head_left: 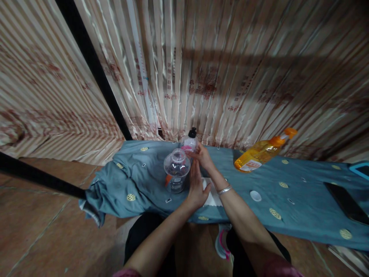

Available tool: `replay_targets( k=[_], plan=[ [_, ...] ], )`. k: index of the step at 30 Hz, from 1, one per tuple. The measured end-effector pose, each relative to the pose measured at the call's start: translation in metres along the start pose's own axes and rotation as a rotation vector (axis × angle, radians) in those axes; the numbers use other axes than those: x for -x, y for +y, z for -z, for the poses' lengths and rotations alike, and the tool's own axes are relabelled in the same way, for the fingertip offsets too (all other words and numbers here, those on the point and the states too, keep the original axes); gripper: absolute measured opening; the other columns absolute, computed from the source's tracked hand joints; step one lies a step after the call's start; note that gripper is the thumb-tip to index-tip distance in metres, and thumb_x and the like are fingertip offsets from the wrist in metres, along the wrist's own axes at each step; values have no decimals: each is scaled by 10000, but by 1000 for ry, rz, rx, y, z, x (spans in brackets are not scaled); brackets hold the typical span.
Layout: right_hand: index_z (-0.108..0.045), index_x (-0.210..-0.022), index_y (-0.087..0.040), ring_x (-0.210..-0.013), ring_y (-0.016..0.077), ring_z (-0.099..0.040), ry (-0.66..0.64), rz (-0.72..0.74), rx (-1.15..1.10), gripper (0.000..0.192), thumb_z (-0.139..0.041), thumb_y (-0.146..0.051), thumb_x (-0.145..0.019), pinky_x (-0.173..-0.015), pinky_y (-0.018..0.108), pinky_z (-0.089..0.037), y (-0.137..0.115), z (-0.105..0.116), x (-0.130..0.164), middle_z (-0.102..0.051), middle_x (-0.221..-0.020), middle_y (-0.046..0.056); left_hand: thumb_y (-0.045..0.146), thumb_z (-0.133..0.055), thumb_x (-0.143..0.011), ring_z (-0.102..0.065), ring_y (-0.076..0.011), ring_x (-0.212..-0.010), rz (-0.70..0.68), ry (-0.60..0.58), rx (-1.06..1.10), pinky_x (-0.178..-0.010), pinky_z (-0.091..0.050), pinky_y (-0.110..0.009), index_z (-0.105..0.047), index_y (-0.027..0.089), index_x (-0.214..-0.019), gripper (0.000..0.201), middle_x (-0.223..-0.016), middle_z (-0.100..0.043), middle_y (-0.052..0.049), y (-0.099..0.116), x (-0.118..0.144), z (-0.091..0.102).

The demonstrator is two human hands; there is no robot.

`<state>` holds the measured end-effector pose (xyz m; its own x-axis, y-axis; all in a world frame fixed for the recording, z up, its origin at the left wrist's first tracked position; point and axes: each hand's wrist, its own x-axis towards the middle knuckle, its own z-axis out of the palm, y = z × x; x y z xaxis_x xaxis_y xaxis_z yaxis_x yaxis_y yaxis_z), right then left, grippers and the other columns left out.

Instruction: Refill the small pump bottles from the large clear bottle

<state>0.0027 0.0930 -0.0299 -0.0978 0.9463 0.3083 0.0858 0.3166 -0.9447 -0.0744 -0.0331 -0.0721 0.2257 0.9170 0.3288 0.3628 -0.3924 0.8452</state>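
Observation:
My right hand [204,156] is around the right side of a small clear bottle [188,142] with a black top and a pink patch; its thumb lies across the front. Just below, my left hand [198,191] has its fingers stretched out together and its thumb apart, palm side towards the jar. A clear plastic jar [176,173] with a narrow neck stands left of both hands, close to the left fingertips; whether they touch is unclear. Something orange shows at the jar's lower left. A white tissue [212,197] lies partly under my hands and right wrist.
A pump bottle of orange liquid [256,156] stands right on the blue-green cloth [239,209]. Nearby are a white round lid [255,196], a black phone [347,202] and a blue-rimmed object [360,169]. A pleated curtain [213,77] hangs behind; a dark pole [98,73] crosses left.

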Motion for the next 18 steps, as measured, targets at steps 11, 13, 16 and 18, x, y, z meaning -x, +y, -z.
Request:
replay_targets(
  k=[11,13,16,18],
  plan=[
    [-629,-1246,-187,-1013,202,-676,209,-96,187,378,-666,-423,-953,-867,423,-580,-38,77,115,-665,-1218,75,343,-755,-830,-19,-404,-1614,-194,-52,-182,-1273,-67,-698,5,187,-1620,1107,-1724,-51,-261,6,-2,-11],
    [-631,-1244,-189,-1018,203,-676,205,-117,205,375,-666,-424,-953,-877,428,-578,-37,72,133,-667,-1216,75,391,-808,-771,-66,-410,-1612,-134,-14,-139,-1278,-115,-680,30,195,-1618,1207,-1722,-61,-265,2,-3,-15],
    [-632,-1241,-188,-1017,204,-677,196,-136,225,376,-665,-428,-953,-879,431,-577,-33,61,150,-670,-1211,75,368,-822,-723,-182,-397,-1598,-75,21,-9,-1282,-212,-632,17,204,-1621,1239,-1713,-144,-249,-1,-4,-18],
    [-632,-1242,-189,-1017,204,-677,194,-134,236,378,-667,-428,-952,-882,432,-576,-34,57,155,-671,-1209,74,297,-799,-722,-276,-377,-1573,-35,32,72,-1271,-276,-603,2,207,-1621,1207,-1688,-233,-237,-1,-6,-17]
  ],
)
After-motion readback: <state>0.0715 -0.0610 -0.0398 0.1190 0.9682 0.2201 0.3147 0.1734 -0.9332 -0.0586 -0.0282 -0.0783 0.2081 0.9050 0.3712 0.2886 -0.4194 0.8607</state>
